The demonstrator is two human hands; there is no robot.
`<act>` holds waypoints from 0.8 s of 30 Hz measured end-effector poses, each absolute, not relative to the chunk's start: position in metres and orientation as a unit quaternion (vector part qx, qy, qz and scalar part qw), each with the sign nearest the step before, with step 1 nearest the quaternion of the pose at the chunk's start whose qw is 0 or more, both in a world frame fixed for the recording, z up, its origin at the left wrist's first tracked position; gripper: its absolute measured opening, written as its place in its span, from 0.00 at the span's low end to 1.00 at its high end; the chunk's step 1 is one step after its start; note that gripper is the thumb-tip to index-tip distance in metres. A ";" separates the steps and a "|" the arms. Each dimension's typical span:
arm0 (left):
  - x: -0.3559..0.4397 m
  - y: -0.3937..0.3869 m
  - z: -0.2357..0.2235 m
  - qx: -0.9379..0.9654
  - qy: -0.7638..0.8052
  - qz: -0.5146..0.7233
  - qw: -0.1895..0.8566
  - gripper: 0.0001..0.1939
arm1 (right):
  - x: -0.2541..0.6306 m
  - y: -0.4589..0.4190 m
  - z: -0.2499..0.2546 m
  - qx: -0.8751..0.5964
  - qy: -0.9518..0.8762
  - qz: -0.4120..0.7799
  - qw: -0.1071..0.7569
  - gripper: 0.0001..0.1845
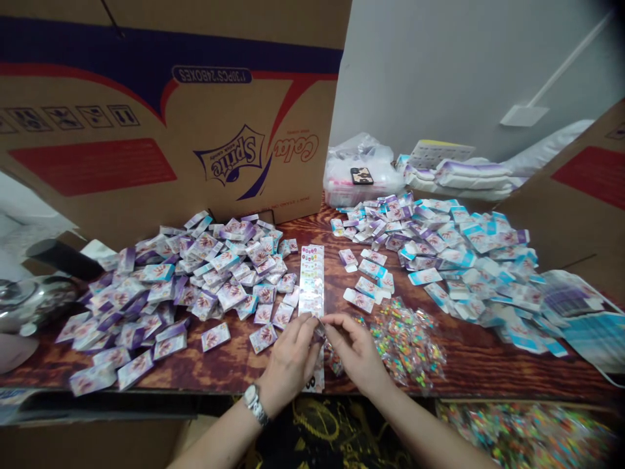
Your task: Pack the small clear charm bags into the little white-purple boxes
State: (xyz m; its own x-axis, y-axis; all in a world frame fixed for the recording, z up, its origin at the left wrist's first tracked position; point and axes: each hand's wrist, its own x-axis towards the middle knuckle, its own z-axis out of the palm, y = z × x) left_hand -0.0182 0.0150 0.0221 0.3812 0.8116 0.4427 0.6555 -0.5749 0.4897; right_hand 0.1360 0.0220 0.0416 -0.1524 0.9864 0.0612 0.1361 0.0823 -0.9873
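My left hand, with a watch on the wrist, has its fingers bent and closed near the table's front edge. Close against it, my right hand pinches with thumb and forefinger. Something small sits between the fingertips of both, mostly hidden, and I cannot make out its kind. Under the hands lies a printed sticker strip with rows of small colourful pictures. To the right of my right hand is a heap of small clear bags of colourful candy. A few small open-ended boxes lie just beyond that heap.
A big pile of small closed boxes covers the left; flatter, open-ended boxes pile up at right. Large cartons stand behind and at far right. A face mask, a kettle and a phone are also there.
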 end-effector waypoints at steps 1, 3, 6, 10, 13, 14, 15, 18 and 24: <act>-0.018 0.015 0.021 0.824 0.447 0.331 0.113 0.20 | 0.135 0.023 0.042 -0.475 -0.570 0.502 0.445 0.09; -0.018 0.015 0.018 0.822 0.456 0.327 0.103 0.21 | 0.133 0.025 0.042 -0.477 -0.535 0.532 0.451 0.09; -0.018 0.013 0.013 0.812 0.479 0.324 0.083 0.27 | 0.131 0.030 0.039 -0.495 -0.508 0.540 0.454 0.09; -0.016 0.011 0.010 0.809 0.486 0.317 0.091 0.31 | 0.131 0.032 0.038 -0.521 -0.562 0.478 0.429 0.07; -0.013 0.012 0.010 0.811 0.486 0.318 0.072 0.32 | 0.130 0.028 0.044 -0.523 -0.640 0.383 0.413 0.08; -0.012 0.012 0.010 0.811 0.489 0.315 0.057 0.33 | 0.129 0.025 0.046 -0.516 -0.665 0.350 0.412 0.09; -0.011 0.013 0.009 0.811 0.495 0.309 0.041 0.34 | 0.128 0.022 0.047 -0.505 -0.687 0.319 0.413 0.11; -0.008 0.013 0.006 0.805 0.516 0.292 0.007 0.35 | 0.124 0.013 0.044 -0.472 -0.734 0.238 0.426 0.17; -0.010 0.011 0.006 0.812 0.511 0.280 0.036 0.35 | 0.118 0.000 0.027 -0.488 -0.727 0.199 0.440 0.20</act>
